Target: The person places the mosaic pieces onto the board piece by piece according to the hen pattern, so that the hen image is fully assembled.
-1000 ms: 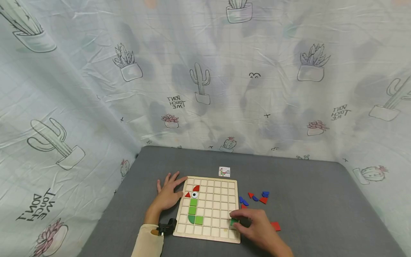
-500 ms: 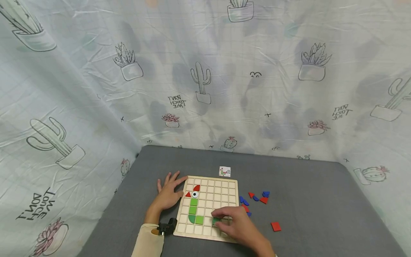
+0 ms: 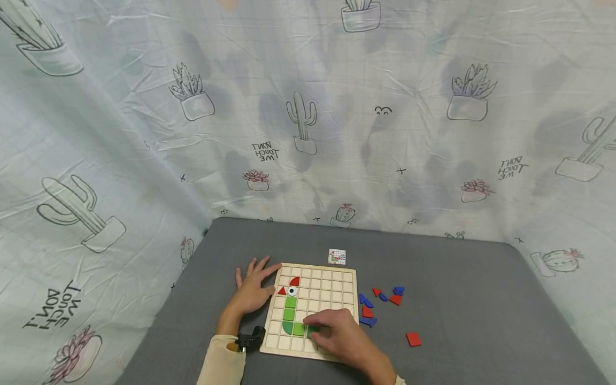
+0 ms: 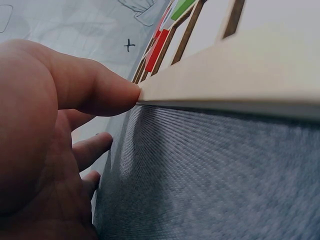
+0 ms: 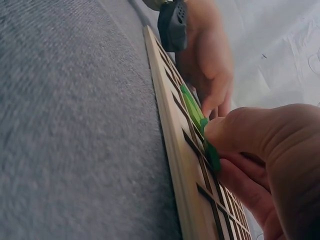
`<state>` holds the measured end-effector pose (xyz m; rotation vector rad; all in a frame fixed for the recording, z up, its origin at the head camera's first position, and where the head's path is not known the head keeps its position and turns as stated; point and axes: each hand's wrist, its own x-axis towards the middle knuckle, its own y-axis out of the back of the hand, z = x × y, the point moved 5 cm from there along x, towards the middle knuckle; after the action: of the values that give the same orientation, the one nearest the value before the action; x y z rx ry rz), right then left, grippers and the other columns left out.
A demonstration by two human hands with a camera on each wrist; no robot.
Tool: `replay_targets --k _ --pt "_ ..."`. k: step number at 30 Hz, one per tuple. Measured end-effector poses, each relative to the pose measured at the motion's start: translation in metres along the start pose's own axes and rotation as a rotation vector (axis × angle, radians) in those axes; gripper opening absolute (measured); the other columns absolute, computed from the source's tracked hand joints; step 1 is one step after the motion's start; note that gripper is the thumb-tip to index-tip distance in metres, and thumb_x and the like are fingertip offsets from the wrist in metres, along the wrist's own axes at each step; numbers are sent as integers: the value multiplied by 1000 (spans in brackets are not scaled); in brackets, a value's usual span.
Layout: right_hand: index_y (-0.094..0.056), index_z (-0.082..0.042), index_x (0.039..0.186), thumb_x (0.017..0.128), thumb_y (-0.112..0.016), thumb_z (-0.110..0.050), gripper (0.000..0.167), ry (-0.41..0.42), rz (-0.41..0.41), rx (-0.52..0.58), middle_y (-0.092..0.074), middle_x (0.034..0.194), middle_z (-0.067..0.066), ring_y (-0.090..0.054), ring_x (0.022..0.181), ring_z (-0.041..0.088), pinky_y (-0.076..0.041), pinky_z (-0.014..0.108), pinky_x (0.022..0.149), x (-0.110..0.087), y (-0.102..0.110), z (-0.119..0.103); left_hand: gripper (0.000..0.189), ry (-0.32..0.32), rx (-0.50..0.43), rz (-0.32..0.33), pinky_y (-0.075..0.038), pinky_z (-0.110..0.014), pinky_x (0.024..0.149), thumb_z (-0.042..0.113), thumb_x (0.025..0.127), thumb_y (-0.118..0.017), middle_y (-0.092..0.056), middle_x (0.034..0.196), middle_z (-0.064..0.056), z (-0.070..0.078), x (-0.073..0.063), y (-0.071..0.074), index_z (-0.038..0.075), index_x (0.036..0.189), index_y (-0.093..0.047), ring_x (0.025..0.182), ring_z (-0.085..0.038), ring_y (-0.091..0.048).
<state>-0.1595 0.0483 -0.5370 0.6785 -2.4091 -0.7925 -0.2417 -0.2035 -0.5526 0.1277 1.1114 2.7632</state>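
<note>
Dark green piece (image 3: 312,331), pinched between the thumb and fingers of the right hand (image 3: 344,334), low over a wooden grid board (image 3: 325,294), second row from the board's near edge. It sits just right of a light green square (image 3: 298,329); whether it touches the board cannot be told. The left hand (image 3: 251,291) has its fingers spread, the thumb against the board's left edge and the index finger at the far left corner. Left of that square is a green rounded piece (image 3: 287,327); beyond it, toward the far edge, come two more green squares (image 3: 290,308), an eye disc (image 3: 292,291) with a red triangle (image 3: 282,291) on its left, and a red rounded piece (image 3: 294,281). Past the board's far edge lies a printed card (image 3: 337,256). Loose red and blue pieces (image 3: 368,311) lie off its right edge, with a red square (image 3: 413,339) farther out on the gray table (image 3: 457,294).
</note>
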Motion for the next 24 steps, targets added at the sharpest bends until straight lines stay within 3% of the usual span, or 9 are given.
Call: replay_targets --k 7,13,24 --pt "-84 -14 120 92 -83 -1 31 -24 -21 -47 -84 117 -4 -76 114 5 -64 29 97 3 -4 -1 61 -1 -1 2 21 -77 125 5 98 -63 -30 179 -22 2 0 0 17 158 -62 169 -53 -6" --pt "-84 -13 119 90 -84 2 33 16 10 -70 -84 115 -2 -78 111 7 -65 29 94 3 -3 -3 61 -1 -4 6 21 -77 125 5 98 -64 -30 179 -23 2 0 0 17 158 -62 168 -53 -6" --pt "-84 -12 118 91 -85 -1 30 9 7 -59 -84 114 -2 -77 110 5 -65 28 94 5 -2 -2 61 6 13 9 20 -77 125 6 98 -64 -31 179 -21 0 1 -1 16 158 -62 169 -53 -6"
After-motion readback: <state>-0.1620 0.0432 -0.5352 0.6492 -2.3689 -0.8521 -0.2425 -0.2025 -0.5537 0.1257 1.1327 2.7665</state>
